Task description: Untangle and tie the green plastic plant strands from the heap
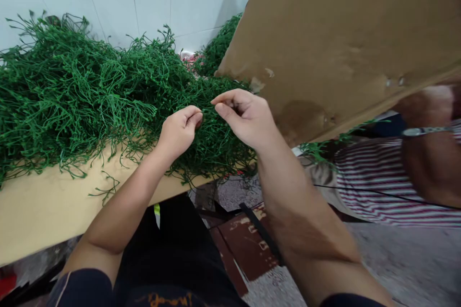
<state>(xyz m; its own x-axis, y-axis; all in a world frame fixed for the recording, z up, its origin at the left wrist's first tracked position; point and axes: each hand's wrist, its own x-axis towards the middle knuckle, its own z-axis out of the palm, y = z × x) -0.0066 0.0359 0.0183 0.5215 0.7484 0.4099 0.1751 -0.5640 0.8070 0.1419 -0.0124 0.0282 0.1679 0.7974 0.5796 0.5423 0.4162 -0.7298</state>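
Note:
A long heap of thin green plastic plant stems [90,81] with small budded tips covers the back of the tan tabletop [36,206]. Over its right end, my left hand [182,127] is closed, thumb pressed to the curled fingers. Whatever it pinches is too small to make out. My right hand [245,115] is a short way to the right, thumb and forefinger brought close together at the tips. I cannot tell what, if anything, lies between them. A few loose stems [107,188] lie apart near the table's front edge.
A large brown cardboard sheet [334,43] stands tilted at the right, beside my right hand. Behind it sits another person in a striped garment [378,182]. White tiled wall [151,0] backs the table. A worn brown box-like piece [248,244] is on the floor below.

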